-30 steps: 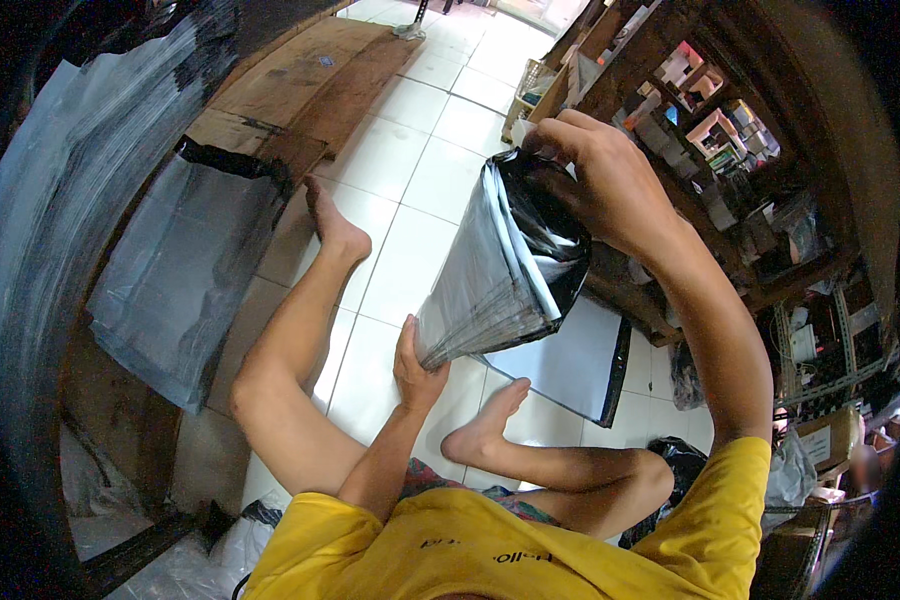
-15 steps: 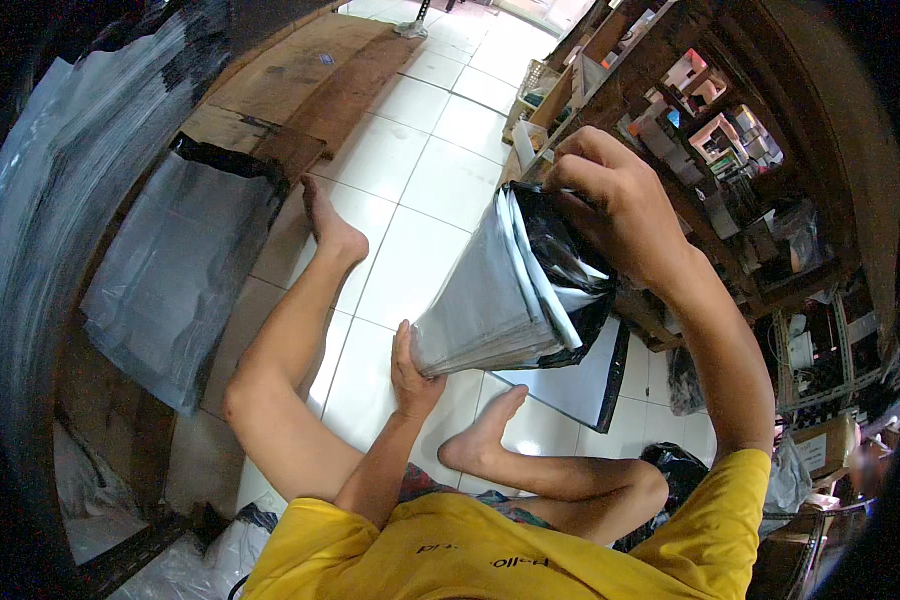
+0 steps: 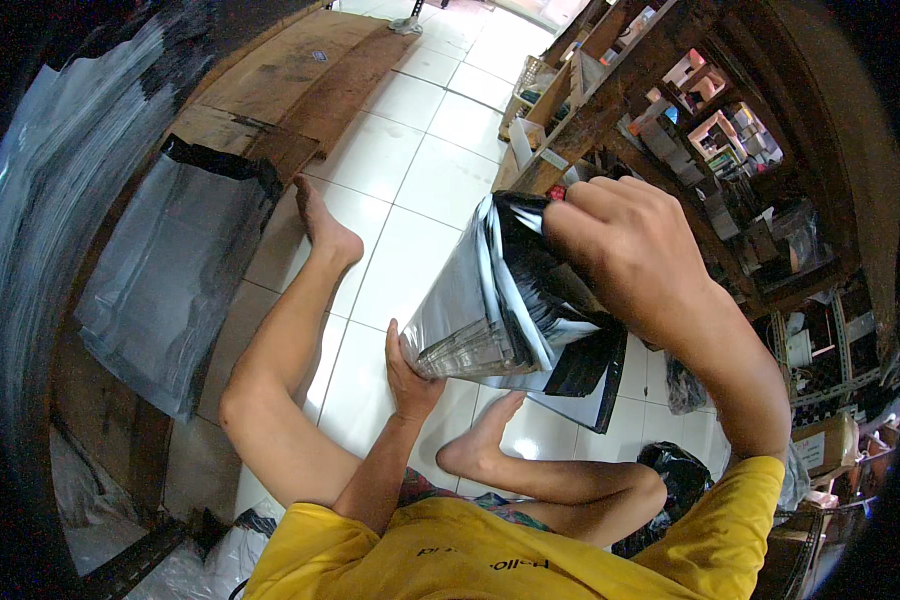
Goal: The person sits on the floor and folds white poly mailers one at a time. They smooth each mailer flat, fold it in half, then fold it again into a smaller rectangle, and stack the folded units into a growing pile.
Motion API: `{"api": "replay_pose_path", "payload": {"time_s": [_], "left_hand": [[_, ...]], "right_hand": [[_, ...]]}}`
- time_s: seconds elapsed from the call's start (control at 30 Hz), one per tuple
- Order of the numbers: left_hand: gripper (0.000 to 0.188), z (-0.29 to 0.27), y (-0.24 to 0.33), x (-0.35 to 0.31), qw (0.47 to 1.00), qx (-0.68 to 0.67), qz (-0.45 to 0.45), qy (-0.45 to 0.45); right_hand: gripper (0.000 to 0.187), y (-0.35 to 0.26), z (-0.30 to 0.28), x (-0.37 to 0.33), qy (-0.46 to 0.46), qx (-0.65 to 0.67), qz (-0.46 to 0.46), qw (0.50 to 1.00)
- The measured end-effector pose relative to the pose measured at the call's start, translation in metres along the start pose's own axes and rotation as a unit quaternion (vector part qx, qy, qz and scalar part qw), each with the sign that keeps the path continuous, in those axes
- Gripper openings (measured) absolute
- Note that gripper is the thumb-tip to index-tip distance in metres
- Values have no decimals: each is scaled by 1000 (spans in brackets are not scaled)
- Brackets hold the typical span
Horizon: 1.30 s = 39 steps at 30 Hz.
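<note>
Right hand shifted, gripping flared plastic.

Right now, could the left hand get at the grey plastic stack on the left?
Probably not as things stand: the left hand holds the lower end of the plastic bundle, and the bent left leg lies between it and the grey plastic stack.

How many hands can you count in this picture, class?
2: the left hand holds the lower end of the grey-and-black bundle; the right hand is at its black upper edge. No other hand clearly shows.
</note>
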<state>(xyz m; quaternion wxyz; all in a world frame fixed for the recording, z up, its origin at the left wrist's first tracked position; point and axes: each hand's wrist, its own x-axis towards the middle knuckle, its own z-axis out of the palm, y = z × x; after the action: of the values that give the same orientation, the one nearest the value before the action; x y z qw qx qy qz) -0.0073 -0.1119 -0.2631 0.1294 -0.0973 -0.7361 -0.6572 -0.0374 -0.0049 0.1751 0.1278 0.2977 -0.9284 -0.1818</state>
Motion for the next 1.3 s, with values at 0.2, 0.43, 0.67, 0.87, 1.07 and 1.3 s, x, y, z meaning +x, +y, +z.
{"api": "replay_pose_path", "payload": {"time_s": [0.2, 0.43, 0.67, 0.87, 1.07, 1.3], "left_hand": [[114, -2, 19, 4, 999, 45, 24, 8], [117, 1, 14, 4, 999, 18, 44, 16], [119, 1, 10, 4, 994, 52, 91, 41], [114, -6, 13, 2, 994, 94, 53, 25], [115, 11, -35, -15, 999, -36, -20, 10], [116, -9, 11, -3, 995, 68, 52, 43]], "right_hand": [[19, 6, 7, 6, -5, 54, 67, 996], [43, 21, 8, 18, -138, 124, 12, 983], [52, 16, -3, 35, -272, 183, 92, 940], [52, 27, 10, 34, -284, 174, 30, 942], [60, 15, 9, 27, -230, 171, -71, 955], [42, 18, 20, 34, -157, 159, -4, 975]]}}
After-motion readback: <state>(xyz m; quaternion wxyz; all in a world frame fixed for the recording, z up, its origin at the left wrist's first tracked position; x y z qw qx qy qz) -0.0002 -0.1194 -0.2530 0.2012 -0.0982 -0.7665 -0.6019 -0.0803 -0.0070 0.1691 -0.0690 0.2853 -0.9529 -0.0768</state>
